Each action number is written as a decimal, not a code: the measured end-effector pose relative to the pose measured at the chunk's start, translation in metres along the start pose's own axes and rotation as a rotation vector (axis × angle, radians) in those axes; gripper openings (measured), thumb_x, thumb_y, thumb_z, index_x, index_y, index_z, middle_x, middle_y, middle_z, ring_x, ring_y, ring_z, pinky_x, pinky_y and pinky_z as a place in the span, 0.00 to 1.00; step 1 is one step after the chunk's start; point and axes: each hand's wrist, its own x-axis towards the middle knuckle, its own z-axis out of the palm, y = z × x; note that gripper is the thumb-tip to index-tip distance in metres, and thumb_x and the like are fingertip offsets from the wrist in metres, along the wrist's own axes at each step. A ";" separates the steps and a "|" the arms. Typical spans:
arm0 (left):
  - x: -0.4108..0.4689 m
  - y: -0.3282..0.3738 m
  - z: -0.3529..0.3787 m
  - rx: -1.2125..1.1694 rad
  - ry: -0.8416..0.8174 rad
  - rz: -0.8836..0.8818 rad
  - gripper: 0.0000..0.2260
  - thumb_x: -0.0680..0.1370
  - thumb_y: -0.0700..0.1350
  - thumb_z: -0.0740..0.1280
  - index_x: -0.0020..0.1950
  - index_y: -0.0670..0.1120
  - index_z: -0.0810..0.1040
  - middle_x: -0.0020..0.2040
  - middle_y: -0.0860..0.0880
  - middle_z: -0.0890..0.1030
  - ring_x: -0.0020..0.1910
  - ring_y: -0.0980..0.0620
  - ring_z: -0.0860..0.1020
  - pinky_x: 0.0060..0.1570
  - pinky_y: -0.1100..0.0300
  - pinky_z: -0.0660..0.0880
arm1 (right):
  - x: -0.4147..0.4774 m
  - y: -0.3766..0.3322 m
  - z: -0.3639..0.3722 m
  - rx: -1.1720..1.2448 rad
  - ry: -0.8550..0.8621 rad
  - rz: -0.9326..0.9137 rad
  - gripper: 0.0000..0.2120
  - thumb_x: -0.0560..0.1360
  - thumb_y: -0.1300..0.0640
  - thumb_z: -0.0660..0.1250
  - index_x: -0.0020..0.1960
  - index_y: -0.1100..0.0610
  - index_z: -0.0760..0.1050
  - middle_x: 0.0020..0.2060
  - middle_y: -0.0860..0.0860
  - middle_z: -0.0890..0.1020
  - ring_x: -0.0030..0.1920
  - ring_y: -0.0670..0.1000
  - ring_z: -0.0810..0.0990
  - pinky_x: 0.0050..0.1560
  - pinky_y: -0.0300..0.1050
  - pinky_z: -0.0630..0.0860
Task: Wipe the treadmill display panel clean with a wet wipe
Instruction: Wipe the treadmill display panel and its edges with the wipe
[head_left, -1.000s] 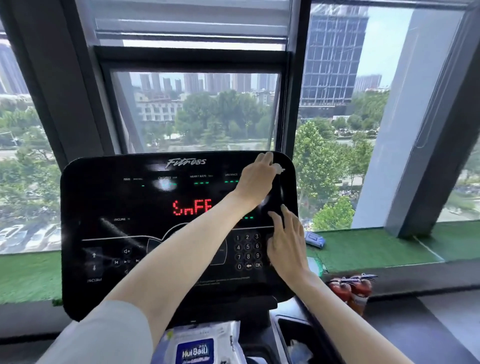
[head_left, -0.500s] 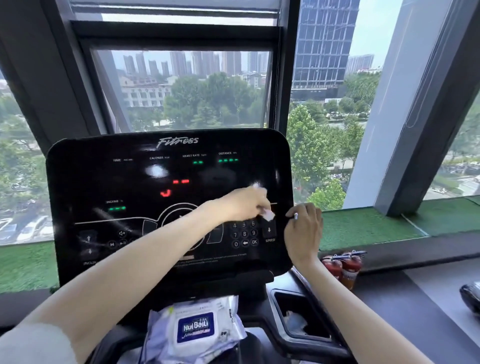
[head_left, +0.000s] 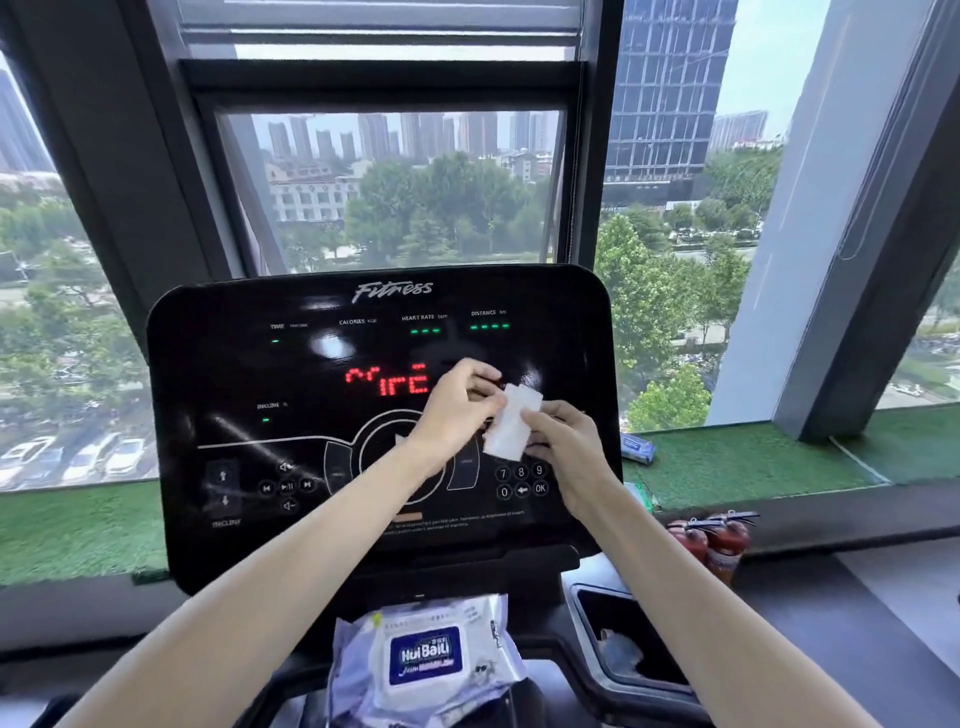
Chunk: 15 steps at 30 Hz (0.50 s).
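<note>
The black glossy treadmill display panel (head_left: 234, 374) stands upright in front of me, showing red dot letters and green dashes. A small white wet wipe (head_left: 511, 426) hangs in front of the panel's right half, just above the number keys. My left hand (head_left: 457, 405) pinches its upper left edge. My right hand (head_left: 566, 441) holds its right side with the fingertips. Both hands are off the panel surface, a little in front of it.
A pack of wet wipes (head_left: 426, 660) with a blue label lies on the console below the panel. To its right is a black cup holder (head_left: 623, 639) with a crumpled white scrap inside. Two red fire extinguishers (head_left: 711, 540) stand by the green-turfed window sill.
My left hand came down from the panel's top right corner to its middle right with the wipe. My right hand left the panel's edge and took hold of the wipe too.
</note>
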 end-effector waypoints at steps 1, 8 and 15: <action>-0.004 -0.001 -0.001 0.065 0.091 0.073 0.10 0.73 0.40 0.70 0.52 0.47 0.75 0.47 0.50 0.78 0.44 0.55 0.77 0.42 0.67 0.72 | 0.002 0.000 0.002 -0.021 0.045 0.001 0.03 0.72 0.61 0.69 0.44 0.59 0.75 0.37 0.55 0.81 0.35 0.48 0.79 0.39 0.42 0.76; -0.015 0.001 0.000 -0.127 -0.046 -0.081 0.13 0.73 0.45 0.72 0.55 0.44 0.77 0.51 0.46 0.80 0.48 0.50 0.80 0.46 0.56 0.80 | 0.002 -0.009 0.022 0.006 0.010 -0.048 0.14 0.78 0.52 0.61 0.49 0.61 0.80 0.42 0.56 0.84 0.41 0.51 0.82 0.44 0.45 0.79; -0.001 0.008 0.000 0.004 0.120 -0.023 0.07 0.72 0.36 0.70 0.49 0.42 0.79 0.44 0.46 0.81 0.45 0.48 0.81 0.44 0.57 0.79 | 0.002 -0.017 0.020 -0.049 0.005 -0.132 0.25 0.82 0.50 0.50 0.46 0.60 0.82 0.42 0.53 0.85 0.41 0.48 0.79 0.48 0.43 0.73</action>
